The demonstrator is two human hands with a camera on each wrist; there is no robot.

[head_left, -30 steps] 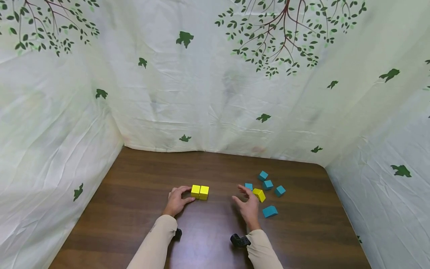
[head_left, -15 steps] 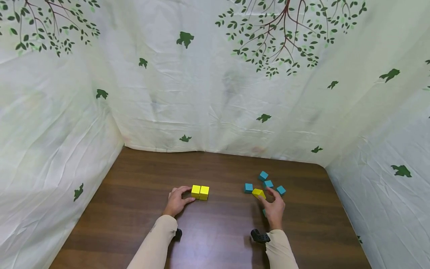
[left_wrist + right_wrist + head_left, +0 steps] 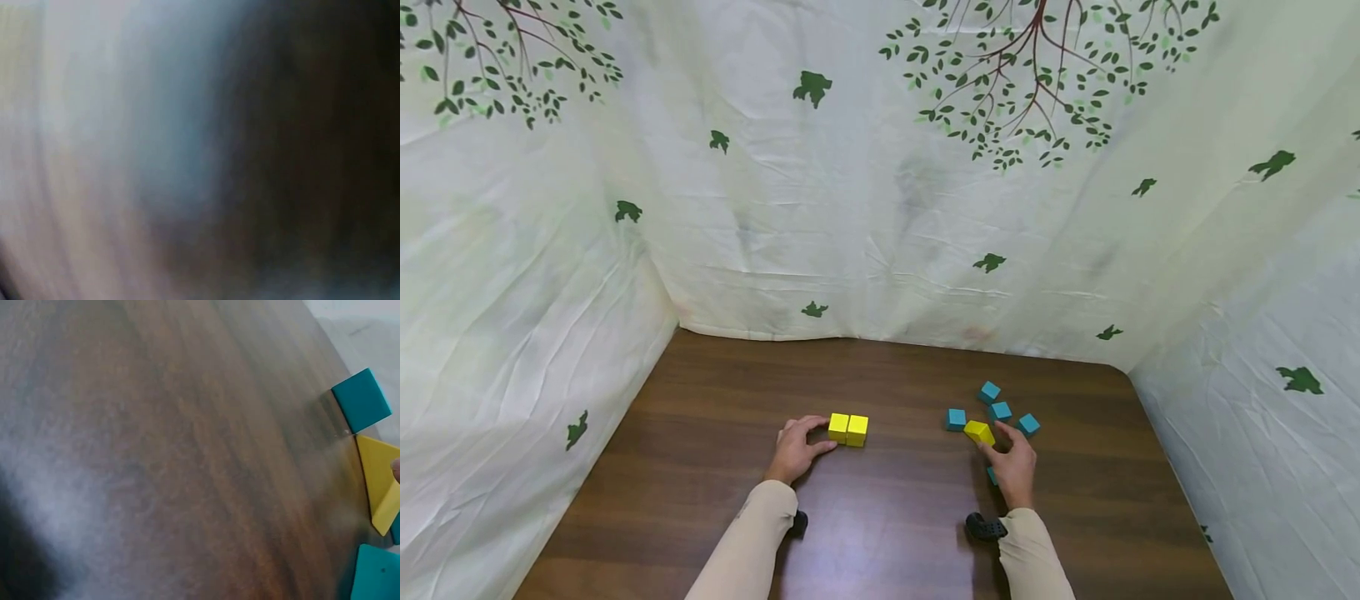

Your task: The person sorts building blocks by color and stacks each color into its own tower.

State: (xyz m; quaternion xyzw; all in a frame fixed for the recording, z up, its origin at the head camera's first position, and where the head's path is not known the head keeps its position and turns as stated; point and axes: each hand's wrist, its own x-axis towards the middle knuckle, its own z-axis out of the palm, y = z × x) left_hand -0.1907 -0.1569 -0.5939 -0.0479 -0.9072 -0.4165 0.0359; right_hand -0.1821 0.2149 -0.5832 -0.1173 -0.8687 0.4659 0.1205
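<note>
After the right hand (image 3: 1015, 472) shifted rightward, it pinches the yellow wedge (image 3: 977, 432).

Readable text: none | yellow blocks (image 3: 857, 431): lettering none legible | blue blocks (image 3: 956, 419): numbers none legible | black wrist devices (image 3: 985, 527): any brand too small to read | cloth (image 3: 865, 208): pictorial print, words none legible | table (image 3: 895, 517): labels none legible | left wrist view: too blurred to read
</note>
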